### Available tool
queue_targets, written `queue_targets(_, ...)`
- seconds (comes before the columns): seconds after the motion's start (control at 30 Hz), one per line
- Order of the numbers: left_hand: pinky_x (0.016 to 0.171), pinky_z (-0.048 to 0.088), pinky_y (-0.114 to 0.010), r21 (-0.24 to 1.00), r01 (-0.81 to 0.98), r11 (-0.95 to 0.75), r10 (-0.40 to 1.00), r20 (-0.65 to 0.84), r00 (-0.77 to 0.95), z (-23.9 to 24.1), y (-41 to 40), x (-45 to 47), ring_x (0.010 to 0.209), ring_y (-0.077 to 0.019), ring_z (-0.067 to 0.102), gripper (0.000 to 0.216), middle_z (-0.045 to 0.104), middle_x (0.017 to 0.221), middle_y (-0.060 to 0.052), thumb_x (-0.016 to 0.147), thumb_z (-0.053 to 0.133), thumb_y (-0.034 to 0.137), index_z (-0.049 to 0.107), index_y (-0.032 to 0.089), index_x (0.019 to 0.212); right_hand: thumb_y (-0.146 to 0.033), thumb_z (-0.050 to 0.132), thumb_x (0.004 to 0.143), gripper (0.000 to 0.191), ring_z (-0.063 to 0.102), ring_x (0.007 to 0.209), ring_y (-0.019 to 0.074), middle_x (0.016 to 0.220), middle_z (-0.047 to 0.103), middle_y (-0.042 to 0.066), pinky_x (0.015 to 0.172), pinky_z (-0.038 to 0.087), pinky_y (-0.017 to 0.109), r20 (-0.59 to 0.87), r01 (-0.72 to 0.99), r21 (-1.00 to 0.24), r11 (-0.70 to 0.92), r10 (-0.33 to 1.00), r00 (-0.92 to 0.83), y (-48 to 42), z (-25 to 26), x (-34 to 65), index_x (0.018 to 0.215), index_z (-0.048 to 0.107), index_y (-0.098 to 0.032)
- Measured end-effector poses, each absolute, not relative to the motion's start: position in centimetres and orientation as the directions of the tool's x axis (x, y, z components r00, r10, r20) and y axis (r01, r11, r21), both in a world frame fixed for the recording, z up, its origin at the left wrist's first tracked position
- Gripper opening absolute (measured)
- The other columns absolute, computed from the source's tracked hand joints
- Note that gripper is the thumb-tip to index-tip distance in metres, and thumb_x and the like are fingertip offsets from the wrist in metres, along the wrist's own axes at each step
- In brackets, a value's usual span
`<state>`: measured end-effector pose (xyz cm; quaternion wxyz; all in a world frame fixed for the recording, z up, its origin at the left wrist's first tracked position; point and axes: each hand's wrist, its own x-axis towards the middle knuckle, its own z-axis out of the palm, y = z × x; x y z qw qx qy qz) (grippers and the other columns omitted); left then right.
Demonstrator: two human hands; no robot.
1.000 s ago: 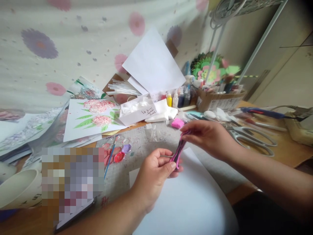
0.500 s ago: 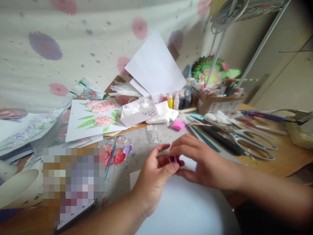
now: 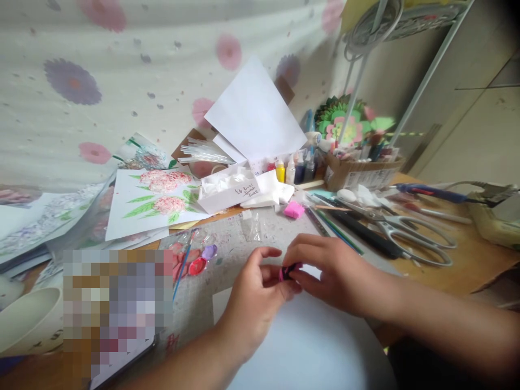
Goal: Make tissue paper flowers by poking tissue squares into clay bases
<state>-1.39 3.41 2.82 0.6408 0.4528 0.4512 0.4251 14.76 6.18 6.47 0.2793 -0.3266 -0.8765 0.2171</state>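
Observation:
My left hand [image 3: 257,300] and my right hand [image 3: 331,271] meet above a white sheet of paper [image 3: 300,336]. Between their fingertips is a small pink-and-black piece [image 3: 285,272], partly covered by the fingers; its exact kind does not show. The left thumb and fingers grip it from the left, with the index finger raised, while the right thumb and fingers pinch it from the other side. Just beyond the hands, a bright pink lump [image 3: 293,210] lies on the grey mat, close to a clear plastic bag [image 3: 252,226].
To the left lie a paint palette [image 3: 197,266], a thin blue brush [image 3: 182,265], a blurred-out phone [image 3: 122,319] and a cup [image 3: 32,319]. Large scissors [image 3: 410,230] rest on the right. Behind stand a white tissue box [image 3: 227,194], small bottles [image 3: 290,169] and a cardboard box [image 3: 361,173].
The right fingers have closed in around the pink-and-black piece, and its dark face is turned differently. The whole view has shifted slightly.

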Motion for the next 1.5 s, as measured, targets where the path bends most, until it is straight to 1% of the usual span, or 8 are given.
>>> queue_targets(0.37,0.064,0.048,-0.027,0.95,-0.109,0.294,0.937,-0.264,0.229,2.8,3.5,-1.5,0.07,-0.0162,0.066,0.02,0.069,0.089,-0.01,0.081,0.062,0.027,0.053,0.013,0.091,-0.011,0.061,0.074,0.009,0.059,0.063,0.0135,0.073,0.064,0.002,0.059,0.049,0.024,0.557,0.545,-0.599,0.586,0.795,-0.242,8.1,6.9,16.4,0.08,0.062,-0.017)
queue_targets(0.47,0.067,0.049,-0.028,0.928,-0.254,0.271,0.949,-0.215,0.23,2.5,3.4,-1.5,0.075,-0.0174,0.066,0.025,0.067,0.091,-0.008,0.08,0.064,0.032,0.054,0.013,0.093,-0.007,0.057,0.076,0.017,0.059,0.07,0.0143,0.082,0.064,0.005,0.064,0.05,0.026,0.651,0.515,-0.43,0.742,0.65,-0.392,6.9,6.5,15.5,0.09,0.06,-0.016)
queue_targets(0.63,0.076,0.049,-0.029,0.859,-0.462,0.221,0.963,-0.119,0.241,2.4,3.3,-1.4,0.084,-0.0147,0.062,0.023,0.063,0.091,-0.004,0.084,0.061,0.028,0.055,0.016,0.102,-0.012,0.057,0.081,0.027,0.057,0.078,0.0195,0.085,0.065,0.006,0.07,0.048,0.034,0.536,0.406,-0.272,0.873,0.487,-0.689,5.5,6.4,14.6,0.106,0.057,-0.017)
queue_targets(0.8,0.082,0.046,-0.03,0.886,-0.397,0.238,0.95,-0.128,0.284,2.7,3.2,-1.3,0.091,-0.016,0.062,0.033,0.064,0.096,-0.003,0.081,0.063,0.014,0.048,0.019,0.109,-0.016,0.058,0.081,0.016,0.058,0.077,0.0165,0.086,0.065,0.007,0.07,0.048,0.029,0.597,0.359,-0.492,0.793,0.607,-0.524,6.1,7.3,15.5,0.097,0.059,-0.015)
queue_targets(0.93,0.08,0.046,-0.029,0.934,-0.286,0.214,0.948,-0.129,0.291,2.7,3.1,-1.3,0.089,-0.0167,0.063,0.038,0.066,0.095,-0.004,0.083,0.059,0.015,0.04,0.02,0.115,-0.023,0.061,0.08,0.018,0.06,0.079,0.016,0.09,0.067,0.007,0.07,0.049,0.028,0.39,0.433,-0.653,0.622,0.766,-0.511,6.5,7.4,15.4,0.097,0.063,-0.016)
queue_targets(1.27,0.075,0.048,-0.032,0.963,-0.143,0.23,0.939,-0.181,0.294,3.2,3.3,-1.5,0.082,-0.0187,0.066,0.041,0.069,0.095,-0.009,0.08,0.062,0.017,0.038,0.017,0.114,-0.019,0.062,0.074,0.004,0.063,0.063,0.0149,0.068,0.068,0.002,0.06,0.051,0.025,0.331,0.376,-0.825,0.423,0.9,-0.284,8.0,7.3,15.9,0.075,0.064,-0.016)
queue_targets(1.4,0.073,0.048,-0.032,0.952,-0.172,0.254,0.936,-0.197,0.292,3.0,3.1,-1.4,0.083,-0.0197,0.066,0.039,0.068,0.097,-0.01,0.082,0.06,0.021,0.039,0.017,0.114,-0.016,0.064,0.074,0.009,0.063,0.067,0.0154,0.075,0.068,0.003,0.064,0.051,0.027,0.582,0.479,-0.661,0.577,0.798,-0.157,7.9,7.1,16.1,0.083,0.064,-0.016)
queue_targets(1.5,0.074,0.048,-0.034,0.916,-0.308,0.257,0.948,-0.178,0.262,2.6,3.2,-1.4,0.083,-0.0193,0.065,0.035,0.067,0.096,-0.008,0.088,0.054,0.031,0.039,0.018,0.116,-0.011,0.062,0.076,0.017,0.06,0.072,0.0164,0.079,0.067,0.005,0.066,0.05,0.03,0.727,0.486,-0.366,0.793,0.57,-0.383,7.1,6.8,15.8,0.092,0.062,-0.016)
